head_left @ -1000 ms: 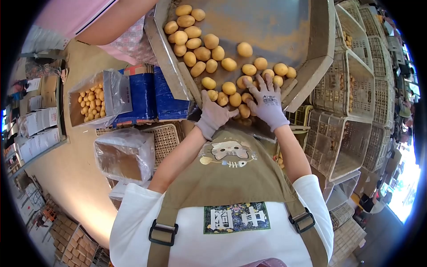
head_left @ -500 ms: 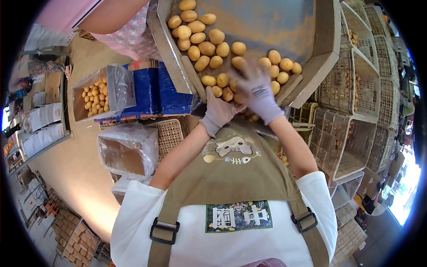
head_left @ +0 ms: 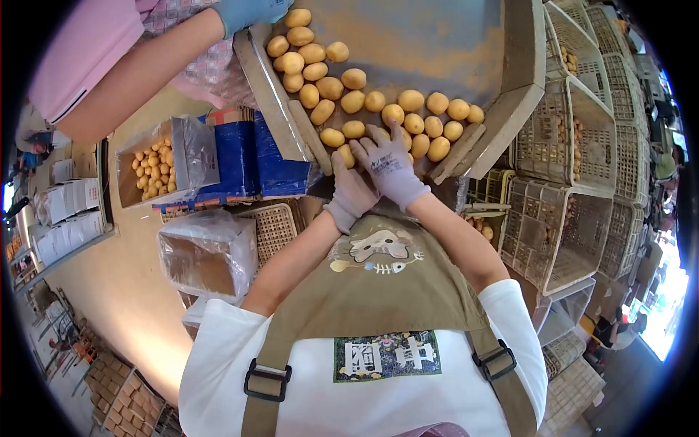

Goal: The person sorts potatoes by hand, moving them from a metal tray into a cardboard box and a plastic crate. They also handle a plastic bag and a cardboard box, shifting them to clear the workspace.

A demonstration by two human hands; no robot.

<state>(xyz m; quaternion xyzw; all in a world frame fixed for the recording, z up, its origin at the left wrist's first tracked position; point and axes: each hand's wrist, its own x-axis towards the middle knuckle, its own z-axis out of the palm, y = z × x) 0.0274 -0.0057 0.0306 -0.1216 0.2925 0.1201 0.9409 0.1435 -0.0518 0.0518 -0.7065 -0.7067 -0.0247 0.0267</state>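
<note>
From where I stood, the largest thing was the broad stack of plastic crates (head_left: 535,226) at 2 to 4 o'clock from the wearer, some with yellow fruits showing inside. The metal-floored tray (head_left: 444,44) lay at 12 o'clock, its side walls slanting in towards the wearer, who had on an olive apron (head_left: 393,298) over a white shirt.

At 10 o'clock sat a carton (head_left: 191,156) of yellow fruits, and beside it, towards 11, stood two blue-wrapped boxes (head_left: 237,153). A plastic-lined carton (head_left: 207,251) was at 9 o'clock, tilted so its mouth faced us. A co-worker's arm (head_left: 156,73) reached in from 11 o'clock, its blue-gloved hand (head_left: 251,13) at the tray's corner.

The wearer's two hands, both in pale gloves, met at the near end of the tray. The right hand (head_left: 390,164) was palm down with its fingers apart, the tips against the fruits at 12 o'clock from it. The left hand (head_left: 352,191) lay just beside it at 8 o'clock, partly covered, a finger touching one fruit; whether it was closed on anything I couldn't tell.

Two wood strips (head_left: 311,138) ran along the near side walls. The yellow fruits (head_left: 329,89) in the tray spread in a band from 11 o'clock round to 1, many touching.
</note>
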